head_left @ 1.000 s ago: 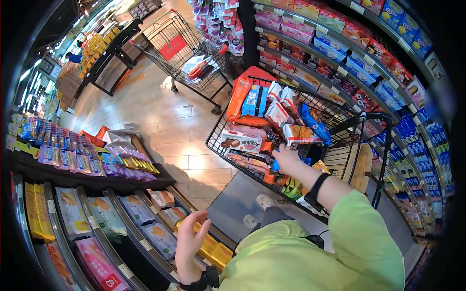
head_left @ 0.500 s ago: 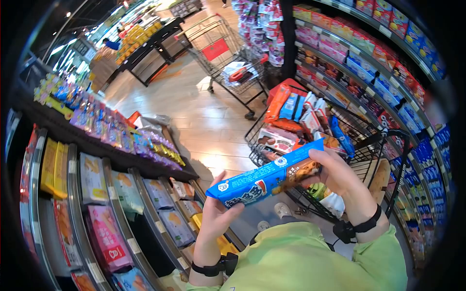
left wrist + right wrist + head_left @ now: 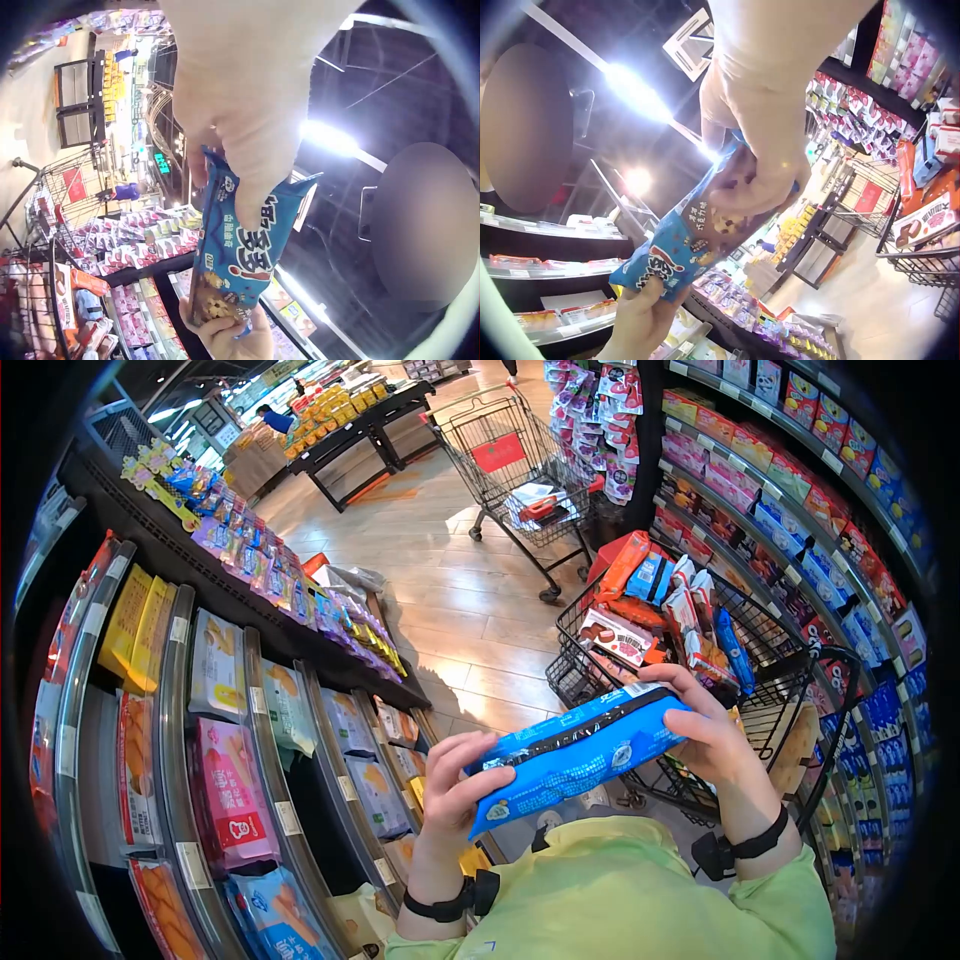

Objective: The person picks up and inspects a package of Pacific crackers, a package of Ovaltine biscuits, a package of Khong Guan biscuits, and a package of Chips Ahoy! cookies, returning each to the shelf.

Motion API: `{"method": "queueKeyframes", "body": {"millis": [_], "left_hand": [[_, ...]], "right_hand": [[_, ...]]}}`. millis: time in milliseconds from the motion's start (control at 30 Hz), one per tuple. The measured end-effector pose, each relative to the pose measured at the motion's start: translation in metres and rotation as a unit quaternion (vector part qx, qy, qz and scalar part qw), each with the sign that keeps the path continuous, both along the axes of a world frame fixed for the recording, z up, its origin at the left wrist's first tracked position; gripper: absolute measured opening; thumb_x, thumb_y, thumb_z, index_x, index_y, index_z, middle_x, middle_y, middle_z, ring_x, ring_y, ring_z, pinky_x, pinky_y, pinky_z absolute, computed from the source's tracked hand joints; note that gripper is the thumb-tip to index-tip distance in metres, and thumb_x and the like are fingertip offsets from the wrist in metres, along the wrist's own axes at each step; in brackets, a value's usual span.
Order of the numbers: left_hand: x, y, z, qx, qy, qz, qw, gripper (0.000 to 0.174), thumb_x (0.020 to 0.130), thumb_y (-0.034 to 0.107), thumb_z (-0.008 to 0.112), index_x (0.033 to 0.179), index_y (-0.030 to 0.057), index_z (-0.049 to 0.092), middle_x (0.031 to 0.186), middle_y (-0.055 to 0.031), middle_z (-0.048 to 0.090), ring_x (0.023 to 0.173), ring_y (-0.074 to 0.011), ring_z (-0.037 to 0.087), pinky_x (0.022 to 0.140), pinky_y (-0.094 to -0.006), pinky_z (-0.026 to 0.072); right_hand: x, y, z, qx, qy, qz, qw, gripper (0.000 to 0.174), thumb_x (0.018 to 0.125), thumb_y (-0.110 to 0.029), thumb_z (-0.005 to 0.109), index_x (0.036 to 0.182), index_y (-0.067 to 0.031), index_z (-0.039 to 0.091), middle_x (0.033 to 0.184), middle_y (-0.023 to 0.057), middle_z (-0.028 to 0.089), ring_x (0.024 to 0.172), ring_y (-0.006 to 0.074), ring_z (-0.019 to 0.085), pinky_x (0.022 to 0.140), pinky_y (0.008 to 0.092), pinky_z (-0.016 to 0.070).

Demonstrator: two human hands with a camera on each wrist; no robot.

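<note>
A blue packet of chocolate chip cookies [image 3: 585, 745] is held crosswise before the body, its back seam facing up in the head view. My left hand [image 3: 455, 785] grips one end, thumb lying on the near face. At the other end my right hand [image 3: 715, 735] pinches the packet between thumb and fingers. The printed front, with cookie pictures on the packet [image 3: 240, 251], shows in the left wrist view. Beyond the right hand stands a black wire shopping cart [image 3: 580, 663], filled with snack packs, among them a white and pink box [image 3: 615, 637].
A second cart with a red panel [image 3: 497, 453] stands farther off on the wooden floor [image 3: 470, 625]. Left are slanted shelves with a pink packet [image 3: 235, 785] and a rack of small bagged sweets [image 3: 270, 565]. Shelves of boxed snacks [image 3: 735, 485] line the right.
The right hand has come out of the cart with the cookie packet, and the left hand has taken its other end. Since then the packet has been turned from front to back.
</note>
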State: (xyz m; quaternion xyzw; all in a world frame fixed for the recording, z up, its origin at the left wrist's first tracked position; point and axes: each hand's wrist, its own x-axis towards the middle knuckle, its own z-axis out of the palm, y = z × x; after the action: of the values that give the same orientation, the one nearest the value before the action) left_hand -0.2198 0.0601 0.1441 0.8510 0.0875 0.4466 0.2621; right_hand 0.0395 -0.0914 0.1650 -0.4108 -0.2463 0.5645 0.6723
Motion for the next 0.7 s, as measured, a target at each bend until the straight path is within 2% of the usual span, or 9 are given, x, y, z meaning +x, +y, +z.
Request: {"method": "queueKeyframes", "body": {"millis": [67,167,300,367,400,467,533,600,700], "left_hand": [[-0.005,-0.002,-0.004,0.006,0.004,0.036,0.999,0.041,0.068,0.009,0.079,0.107,0.0133,0.065,0.125,-0.0177,0.055,0.112,-0.0374,0.054,0.09,-0.0431,0.0488],[-0.009,0.001,-0.012,-0.058,-0.004,0.044,0.997,0.055,0.067,-0.005,0.075,0.117,0.0124,0.059,0.135,-0.0215,0.046,0.118,-0.0392,0.052,0.093,-0.0446,0.0484],[-0.009,-0.004,-0.009,-0.063,-0.003,0.026,0.998,0.068,0.07,-0.008,0.073,0.131,0.0119,0.048,0.144,-0.0211,0.036,0.128,-0.038,0.045,0.098,-0.0456,0.0464],[-0.007,-0.013,-0.008,-0.329,-0.067,-0.046,0.941,0.084,0.074,-0.004,0.073,0.145,0.0089,0.03,0.148,-0.0203,0.031,0.13,-0.0297,0.045,0.106,-0.0405,0.0401],[-0.01,-0.013,-0.006,-0.331,-0.068,-0.046,0.94,0.084,0.074,-0.004,0.073,0.145,0.0089,0.03,0.148,-0.0203,0.031,0.13,-0.0297,0.045,0.106,-0.0405,0.0401],[-0.016,-0.012,-0.001,-0.411,-0.016,-0.153,0.898,0.102,0.07,-0.005,0.074,0.151,0.0092,0.013,0.151,-0.0183,0.027,0.134,-0.0256,0.04,0.109,-0.039,0.0357],[-0.017,-0.014,0.003,-0.42,-0.027,-0.155,0.894,0.1,0.071,-0.004,0.072,0.151,0.0079,0.014,0.15,-0.0179,0.03,0.135,-0.0252,0.037,0.108,-0.0382,0.036],[-0.022,-0.013,0.006,-0.431,-0.042,-0.181,0.883,0.089,0.078,-0.006,0.066,0.15,0.003,0.015,0.15,-0.0179,0.027,0.129,-0.0222,0.044,0.099,-0.0343,0.0452],[-0.021,-0.019,0.011,-0.443,-0.061,-0.158,0.88,0.077,0.082,-0.005,0.061,0.147,0.0019,0.022,0.145,-0.0171,0.034,0.123,-0.0196,0.049,0.094,-0.0314,0.0477]], "right_hand": [[-0.007,-0.007,0.004,0.014,0.035,-0.001,0.999,0.06,0.078,-0.012,0.072,0.129,-0.0076,0.043,0.121,0.0094,0.052,0.107,0.0178,0.057,0.091,0.0301,0.0466],[-0.017,-0.012,-0.003,0.09,-0.074,-0.071,0.991,0.055,0.069,-0.003,0.071,0.118,-0.0099,0.047,0.127,0.01,0.045,0.114,0.0188,0.048,0.096,0.0321,0.0405],[-0.025,-0.019,0.0,0.144,-0.207,-0.092,0.963,0.048,0.063,0.004,0.067,0.104,-0.0144,0.048,0.127,0.0134,0.043,0.114,0.0214,0.048,0.096,0.0319,0.0386],[-0.026,-0.019,-0.004,0.174,-0.232,-0.097,0.952,0.047,0.062,0.006,0.066,0.102,-0.0146,0.049,0.127,0.0139,0.043,0.114,0.0217,0.047,0.096,0.0318,0.0381],[-0.026,-0.021,-0.006,0.204,-0.255,-0.102,0.94,0.046,0.062,0.007,0.064,0.1,-0.0149,0.049,0.127,0.0143,0.043,0.114,0.0219,0.047,0.096,0.0317,0.0376],[-0.025,-0.027,-0.006,0.191,-0.293,-0.103,0.931,0.045,0.062,0.01,0.063,0.096,-0.0148,0.049,0.127,0.0153,0.043,0.115,0.0229,0.047,0.096,0.0325,0.0371],[-0.026,-0.029,-0.007,0.184,-0.324,-0.113,0.921,0.045,0.061,0.012,0.06,0.095,-0.0145,0.048,0.127,0.0158,0.043,0.116,0.0232,0.046,0.097,0.0327,0.0369],[-0.026,-0.029,-0.006,0.183,-0.313,-0.111,0.925,0.044,0.061,0.013,0.06,0.094,-0.0143,0.048,0.127,0.0158,0.043,0.116,0.0232,0.047,0.097,0.0322,0.0368],[-0.03,-0.032,-0.009,0.176,-0.29,-0.112,0.934,0.044,0.061,0.014,0.058,0.093,-0.0139,0.047,0.127,0.0159,0.042,0.116,0.0232,0.047,0.096,0.0314,0.037]]}}
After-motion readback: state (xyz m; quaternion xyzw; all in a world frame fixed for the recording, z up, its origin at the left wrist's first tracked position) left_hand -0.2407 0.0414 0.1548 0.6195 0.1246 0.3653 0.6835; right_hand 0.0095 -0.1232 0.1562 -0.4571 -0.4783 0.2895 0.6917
